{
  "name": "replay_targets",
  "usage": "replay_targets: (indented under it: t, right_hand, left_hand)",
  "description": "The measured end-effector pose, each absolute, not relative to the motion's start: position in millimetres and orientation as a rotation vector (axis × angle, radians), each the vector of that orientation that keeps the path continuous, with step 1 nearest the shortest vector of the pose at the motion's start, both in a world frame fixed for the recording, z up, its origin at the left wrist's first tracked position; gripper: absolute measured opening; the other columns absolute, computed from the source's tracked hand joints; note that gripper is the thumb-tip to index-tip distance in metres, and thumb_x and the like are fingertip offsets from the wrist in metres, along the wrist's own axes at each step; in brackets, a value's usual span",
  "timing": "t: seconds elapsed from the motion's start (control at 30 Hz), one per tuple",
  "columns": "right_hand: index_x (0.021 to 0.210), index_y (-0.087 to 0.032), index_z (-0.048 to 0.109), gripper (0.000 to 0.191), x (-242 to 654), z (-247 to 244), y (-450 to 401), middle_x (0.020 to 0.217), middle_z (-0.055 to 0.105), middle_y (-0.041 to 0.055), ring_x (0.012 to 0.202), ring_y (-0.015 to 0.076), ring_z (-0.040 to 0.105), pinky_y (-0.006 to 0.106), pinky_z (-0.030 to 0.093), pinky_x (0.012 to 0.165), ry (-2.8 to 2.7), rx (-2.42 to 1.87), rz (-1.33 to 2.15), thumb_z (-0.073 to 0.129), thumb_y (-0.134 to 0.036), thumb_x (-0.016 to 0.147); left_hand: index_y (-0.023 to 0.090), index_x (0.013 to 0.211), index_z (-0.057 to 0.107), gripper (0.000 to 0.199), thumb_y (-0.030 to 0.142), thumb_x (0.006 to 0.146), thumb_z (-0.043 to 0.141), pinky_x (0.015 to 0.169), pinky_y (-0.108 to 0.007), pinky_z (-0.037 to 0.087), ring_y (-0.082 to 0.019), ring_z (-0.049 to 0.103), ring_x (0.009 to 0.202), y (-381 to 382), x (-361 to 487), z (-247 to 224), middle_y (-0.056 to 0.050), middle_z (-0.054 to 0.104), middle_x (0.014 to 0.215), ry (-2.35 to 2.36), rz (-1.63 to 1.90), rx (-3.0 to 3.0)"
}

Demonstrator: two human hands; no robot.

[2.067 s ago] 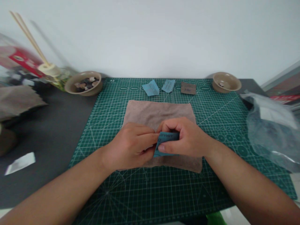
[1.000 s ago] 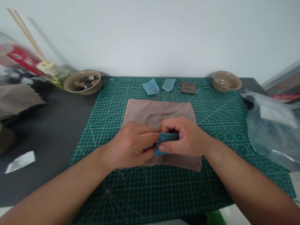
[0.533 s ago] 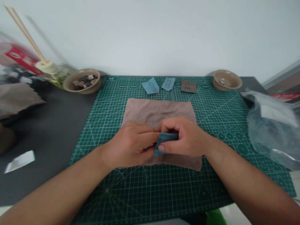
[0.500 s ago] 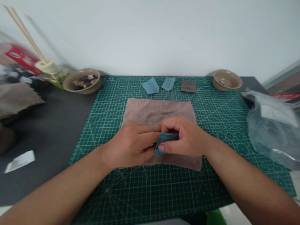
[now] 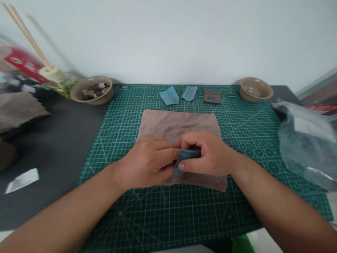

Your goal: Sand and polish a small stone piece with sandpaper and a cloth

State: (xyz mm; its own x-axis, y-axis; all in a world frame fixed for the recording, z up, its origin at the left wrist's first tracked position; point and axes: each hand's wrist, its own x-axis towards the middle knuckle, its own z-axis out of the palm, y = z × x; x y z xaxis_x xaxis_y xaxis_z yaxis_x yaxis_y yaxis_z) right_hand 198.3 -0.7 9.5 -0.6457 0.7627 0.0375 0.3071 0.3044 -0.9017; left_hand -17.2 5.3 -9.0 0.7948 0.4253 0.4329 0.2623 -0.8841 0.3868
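Over the middle of a brownish-pink cloth (image 5: 179,123), both hands meet fingertip to fingertip. My right hand (image 5: 210,153) is closed round a folded piece of blue-backed sandpaper (image 5: 189,153), thumb pressed on its near face and fingers behind. Dark print shows on the sandpaper's back. My left hand (image 5: 151,161) is closed in a pinch at the sandpaper's left edge. Whatever sits between the left fingertips is hidden by the fingers and the sandpaper. The cloth lies flat under both hands on a green cutting mat (image 5: 121,140).
Two blue sandpaper pieces (image 5: 169,96) and a brown one (image 5: 212,96) lie at the mat's back. A bowl of stones (image 5: 92,100) stands back left, another bowl (image 5: 256,95) with a small piece back right. A reed diffuser (image 5: 54,74) and a plastic bag (image 5: 305,151) flank the mat.
The hands, sandpaper and cloth keep practically the same places. Only a slight shift of the camera view shows.
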Motion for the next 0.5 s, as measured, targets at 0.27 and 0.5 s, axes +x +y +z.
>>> replay_targets:
  t: [0.27,0.5]
  right_hand:
    - [0.067,-0.017,0.055,0.018,197.4,9.8,-1.2,0.064,0.052,-0.0057,0.062,0.0102,0.048,0.027,0.033,0.056,-2.129,-0.958,1.291,0.071,-0.021,0.074]
    - [0.068,-0.018,0.054,0.018,197.6,9.9,-0.7,0.063,0.052,-0.0062,0.061,0.0096,0.047,0.026,0.033,0.056,-2.137,-0.954,1.285,0.071,-0.020,0.074]
  left_hand:
    - [0.017,0.080,0.063,0.013,0.012,0.089,0.055,0.051,-0.030,0.031,-0.012,0.048,0.054,5.2,-16.8,-7.7,0.002,0.056,0.063,0.524,0.732,2.692]
    - [0.017,0.082,0.064,0.013,0.012,0.089,0.054,0.051,-0.029,0.032,-0.012,0.049,0.053,5.1,-16.8,-7.3,0.002,0.057,0.063,0.519,0.735,2.689]
